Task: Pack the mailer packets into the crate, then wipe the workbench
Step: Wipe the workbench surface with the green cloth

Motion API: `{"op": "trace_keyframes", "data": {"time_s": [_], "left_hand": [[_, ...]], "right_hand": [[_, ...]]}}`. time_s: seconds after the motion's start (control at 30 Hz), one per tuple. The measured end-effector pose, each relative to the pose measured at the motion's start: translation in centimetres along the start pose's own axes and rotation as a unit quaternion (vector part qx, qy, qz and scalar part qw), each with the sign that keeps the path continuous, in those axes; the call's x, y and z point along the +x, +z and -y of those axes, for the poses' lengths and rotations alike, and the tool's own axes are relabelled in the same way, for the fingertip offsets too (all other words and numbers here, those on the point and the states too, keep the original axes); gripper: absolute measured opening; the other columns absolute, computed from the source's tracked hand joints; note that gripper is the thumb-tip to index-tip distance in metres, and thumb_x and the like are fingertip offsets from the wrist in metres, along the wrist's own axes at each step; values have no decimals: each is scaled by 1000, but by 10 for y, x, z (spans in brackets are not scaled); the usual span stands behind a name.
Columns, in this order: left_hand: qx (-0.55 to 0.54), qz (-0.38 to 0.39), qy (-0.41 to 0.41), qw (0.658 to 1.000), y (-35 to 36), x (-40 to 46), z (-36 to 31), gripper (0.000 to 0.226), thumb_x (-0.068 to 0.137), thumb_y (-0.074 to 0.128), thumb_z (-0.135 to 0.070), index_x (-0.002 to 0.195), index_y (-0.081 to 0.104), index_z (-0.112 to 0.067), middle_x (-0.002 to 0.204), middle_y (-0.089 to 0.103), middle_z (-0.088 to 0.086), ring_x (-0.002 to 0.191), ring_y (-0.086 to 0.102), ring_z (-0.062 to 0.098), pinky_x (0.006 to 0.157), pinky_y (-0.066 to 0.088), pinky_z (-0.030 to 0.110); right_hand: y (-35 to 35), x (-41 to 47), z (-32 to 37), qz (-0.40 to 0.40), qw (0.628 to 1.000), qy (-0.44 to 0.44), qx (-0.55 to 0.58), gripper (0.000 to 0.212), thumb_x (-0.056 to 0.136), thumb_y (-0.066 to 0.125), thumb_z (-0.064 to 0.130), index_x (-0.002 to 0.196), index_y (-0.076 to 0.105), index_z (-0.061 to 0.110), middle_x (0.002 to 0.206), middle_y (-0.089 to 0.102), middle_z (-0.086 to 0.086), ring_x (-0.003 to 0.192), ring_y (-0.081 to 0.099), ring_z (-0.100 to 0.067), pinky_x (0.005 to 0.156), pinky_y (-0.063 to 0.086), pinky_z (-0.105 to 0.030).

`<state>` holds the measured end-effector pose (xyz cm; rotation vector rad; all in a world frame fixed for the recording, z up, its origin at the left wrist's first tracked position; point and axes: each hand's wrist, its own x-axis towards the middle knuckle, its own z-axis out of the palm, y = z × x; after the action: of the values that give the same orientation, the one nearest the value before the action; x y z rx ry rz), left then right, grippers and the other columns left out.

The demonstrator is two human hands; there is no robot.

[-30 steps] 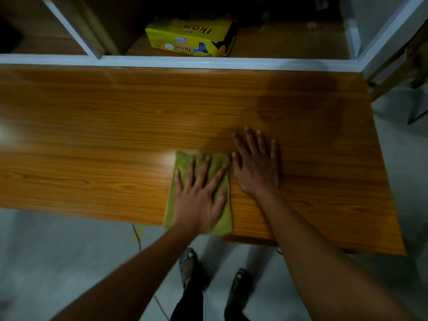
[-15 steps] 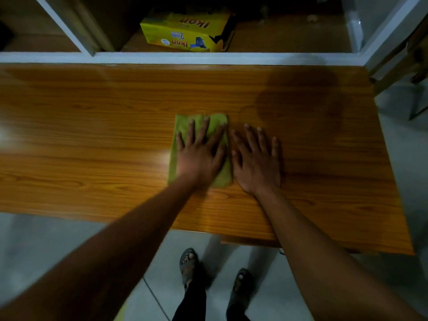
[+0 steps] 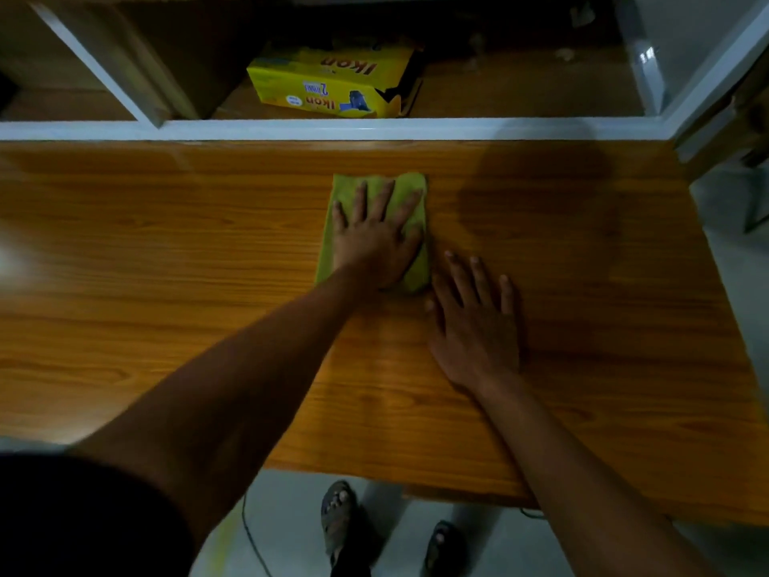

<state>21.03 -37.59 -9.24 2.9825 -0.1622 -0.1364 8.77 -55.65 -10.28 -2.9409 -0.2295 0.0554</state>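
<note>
A: Left hand [image 3: 376, 239] flat, fingers spread, pressing green cloth [image 3: 410, 268] near far edge of workbench [image 3: 166, 260].
B: Right hand [image 3: 474, 322] flat on bare wood, holding nothing. Tip: even pressure, overlap strokes w/ the grain.

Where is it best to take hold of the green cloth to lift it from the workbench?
Probably at the far edge of the green cloth, coming from above: the left hand lies flat over its middle, while that folded edge shows bare beyond the fingers.
</note>
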Motion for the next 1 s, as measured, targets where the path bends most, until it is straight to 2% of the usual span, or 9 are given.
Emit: {"op": "trace_keyframes", "data": {"time_s": [0.1, 0.17, 0.33, 0.43, 0.57, 0.67, 0.73, 0.93, 1.0], "left_hand": [[3, 19, -3, 1000, -7, 57, 5, 63, 104, 17, -70, 165, 6, -57, 179, 0, -8, 164, -6, 33, 125, -5, 71], [0, 20, 0, 1000, -6, 60, 7, 64, 104, 16, -70, 165, 4, -56, 179, -2, -8, 165, -6, 33, 125, -4, 70], [2, -22, 29, 999, 7, -52, 1, 64, 106, 22, -65, 167, 9, -51, 179, 1, -7, 165, -4, 32, 125, 7, 70], [6, 6, 30, 1000, 9, -90, -1, 64, 107, 19, -66, 166, -2, -53, 179, -8, -10, 164, -15, 29, 126, 1, 68], [10, -16, 33, 999, 5, 0, 3, 66, 105, 20, -69, 167, 7, -51, 179, -1, -7, 164, -6, 34, 124, 3, 73], [-4, 5, 3, 1000, -8, 87, 5, 65, 104, 18, -68, 166, 6, -53, 179, 3, -3, 164, -4, 35, 125, 1, 72], [4, 15, -15, 1000, -9, 102, 4, 65, 104, 19, -67, 166, 6, -51, 179, 4, 0, 164, -5, 36, 126, 0, 70], [26, -17, 35, 999, 8, -46, -4, 66, 106, 23, -65, 167, 6, -50, 179, -3, -5, 164, -8, 34, 125, 7, 70], [34, -9, 33, 999, 11, -63, -4, 66, 106, 22, -66, 167, 3, -51, 179, -4, -7, 164, -11, 33, 125, 6, 70]], "right_hand": [[2, 37, -7, -13, 1000, 17, 13, 59, 108, 18, 49, 167, 19, 39, 177, 3, 12, 164, -2, -22, 129, 1, -57], [-2, 62, -11, -13, 999, 31, 18, 60, 108, 18, 51, 167, 15, 42, 177, 3, 12, 164, -1, -22, 129, 2, -58], [-8, 68, -9, -17, 999, 34, 0, 62, 107, 12, 54, 168, 15, 41, 178, 6, 8, 164, 3, -24, 129, 4, -60], [-11, 67, -8, -21, 999, 32, 3, 63, 107, 10, 53, 168, 16, 38, 178, 8, 6, 164, 2, -25, 128, 7, -61], [-7, 68, -10, -38, 999, 29, -7, 61, 107, 17, 51, 167, 20, 38, 177, 10, 7, 164, 4, -25, 128, 8, -61], [-2, 70, -14, -36, 999, 32, 1, 60, 109, 20, 49, 167, 14, 40, 177, 3, 11, 164, -2, -22, 128, 3, -60], [0, 72, -16, -36, 999, 31, 1, 60, 109, 20, 49, 168, 11, 41, 177, 1, 11, 164, -4, -22, 128, 1, -60], [-8, 70, -12, -26, 999, 34, 8, 62, 107, 17, 52, 167, 17, 40, 178, 7, 8, 164, 3, -25, 128, 7, -62], [-10, 70, -10, -22, 999, 35, 9, 63, 106, 16, 52, 168, 17, 38, 178, 7, 7, 164, 4, -26, 128, 7, -62]]}}
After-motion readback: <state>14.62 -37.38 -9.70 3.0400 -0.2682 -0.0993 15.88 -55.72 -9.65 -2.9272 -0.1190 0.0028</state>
